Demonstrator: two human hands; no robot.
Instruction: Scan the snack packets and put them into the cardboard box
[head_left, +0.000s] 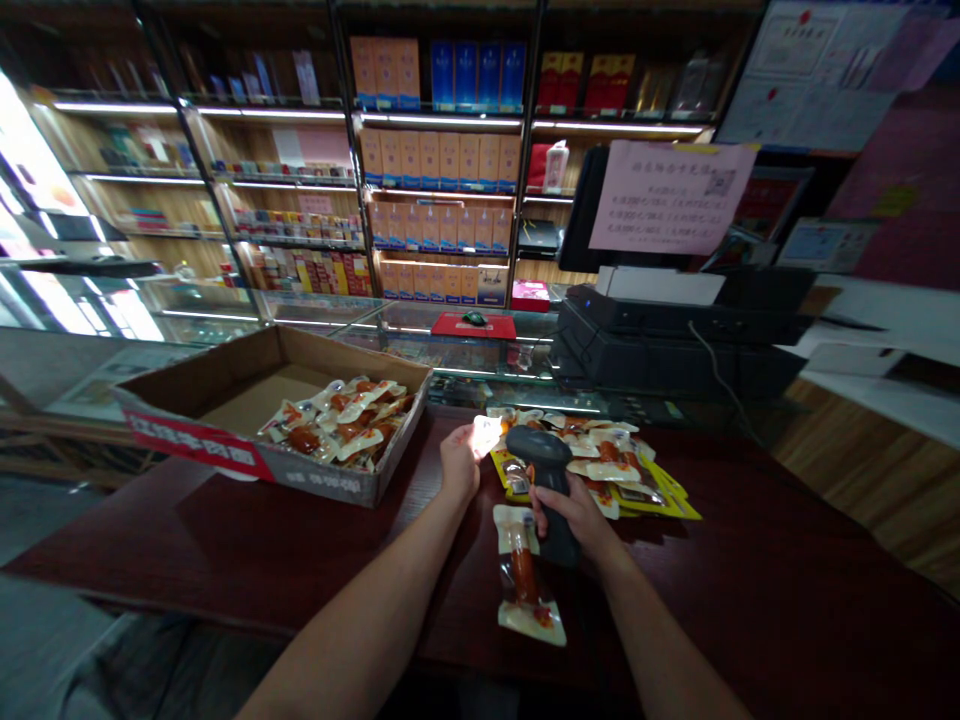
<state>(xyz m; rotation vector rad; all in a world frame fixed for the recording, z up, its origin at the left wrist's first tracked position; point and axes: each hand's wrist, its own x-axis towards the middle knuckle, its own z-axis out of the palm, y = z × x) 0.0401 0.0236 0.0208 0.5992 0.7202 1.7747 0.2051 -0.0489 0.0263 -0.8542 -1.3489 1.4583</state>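
My right hand (574, 508) is wrapped round the handle of a dark barcode scanner (541, 450), whose head points left. Bright light falls on a small snack packet (487, 434) pinched in my left hand (459, 462), just in front of the scanner. Glare hides most of that packet's detail. Below the scanner, a clear vacuum-sealed sausage packet (525, 575) lies lengthwise on the dark red table (360, 570). Behind my hands is a pile of similar sealed packets (611, 450), with yellow-edged bags (667, 495) under them.
To the left stands an open cardboard box (322, 483) with several sealed packets (352, 415) at its right end. Beyond the table are a glass counter (397, 325), a red mat (442, 325) with a mouse, and a monitor (589, 215) with a pink notice. Stocked shelves (442, 190) line the back.
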